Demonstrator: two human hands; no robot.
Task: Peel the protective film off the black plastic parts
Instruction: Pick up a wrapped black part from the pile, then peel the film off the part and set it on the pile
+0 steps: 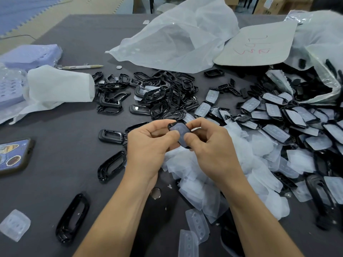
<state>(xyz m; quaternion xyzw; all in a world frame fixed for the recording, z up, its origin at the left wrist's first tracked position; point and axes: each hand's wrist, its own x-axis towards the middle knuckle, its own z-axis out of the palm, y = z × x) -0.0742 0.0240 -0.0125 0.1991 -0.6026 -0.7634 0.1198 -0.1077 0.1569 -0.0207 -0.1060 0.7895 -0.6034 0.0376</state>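
A black plastic part (179, 128) with pale film over its face is held above the table's middle. My left hand (148, 145) grips its left side, thumb on the film. My right hand (209, 145) pinches its right side, thumb tip on the lower edge of the film. A heap of film-covered black parts (289, 123) lies to the right. Bare black frames (163, 93) are piled behind my hands. Loose peeled films (200, 186) are heaped under my right wrist.
The dark grey table (55, 138) carries single black frames (73, 217), a phone (13, 156) at the left edge, a pen (81, 67), white foam wrap (59, 86), a big clear bag (176, 34), cardboard (259, 45) and a coin cell (155, 193).
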